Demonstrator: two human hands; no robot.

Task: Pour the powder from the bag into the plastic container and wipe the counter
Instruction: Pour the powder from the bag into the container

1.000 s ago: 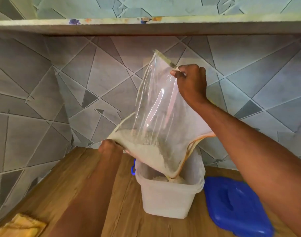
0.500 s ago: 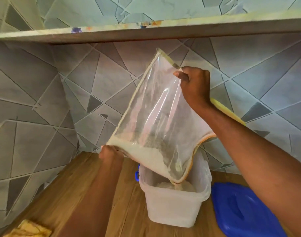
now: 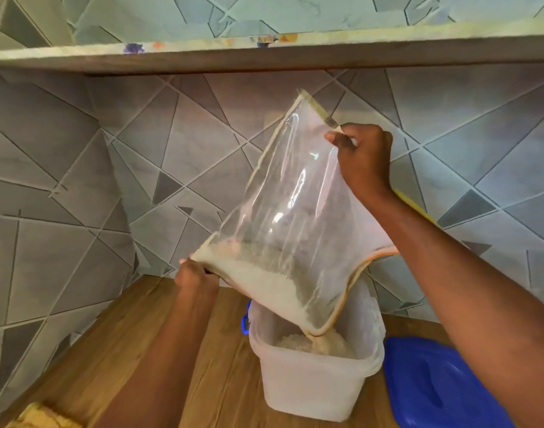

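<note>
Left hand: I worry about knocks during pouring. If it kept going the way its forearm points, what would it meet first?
Probably the tiled wall behind the bag; the left hand points up and away, though depth is unclear.

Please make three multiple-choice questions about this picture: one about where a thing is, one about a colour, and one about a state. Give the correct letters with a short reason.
1. Where does the lid lie?
A. On the counter, right of the plastic container
B. On top of the container
C. On the shelf above

2. What colour is the lid?
A. Yellow
B. Blue
C. White

3. What is the state of the bag?
A. Lying flat on the counter
B. Sealed and full
C. Tilted, with powder running from its low corner into the container

Answers:
1. A: the lid rests on the wood beside the open container.
2. B: it is plainly blue.
3. C: the right hand holds the bag's upper edge high, the left hand holds a lower corner, and a stream of powder falls onto the heap inside the container.
</note>
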